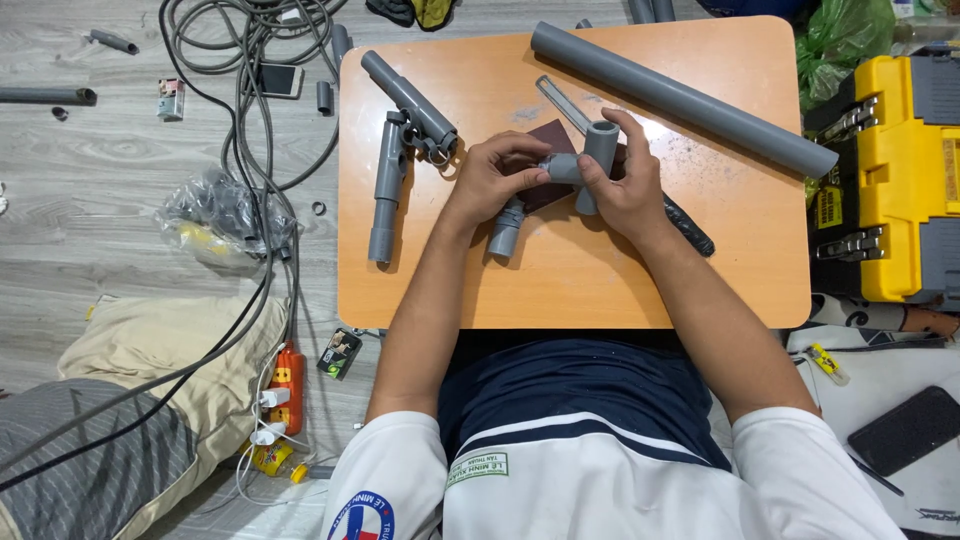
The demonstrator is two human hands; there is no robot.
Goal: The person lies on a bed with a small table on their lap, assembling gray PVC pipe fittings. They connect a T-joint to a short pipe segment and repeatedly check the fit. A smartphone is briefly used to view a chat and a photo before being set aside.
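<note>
Fingers around grey pipe fitting

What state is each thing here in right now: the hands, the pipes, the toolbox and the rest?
Left hand: pressing dark sandpaper against the fitting.
Right hand: gripping the grey tee fitting, held just above the table.
Long grey pipe: lying loose, diagonal on the table.
Joined pipe assembly: lying at the table's left, untouched.
Yellow toolbox: lid shut.
Phone: screen dark, on the floor.
</note>
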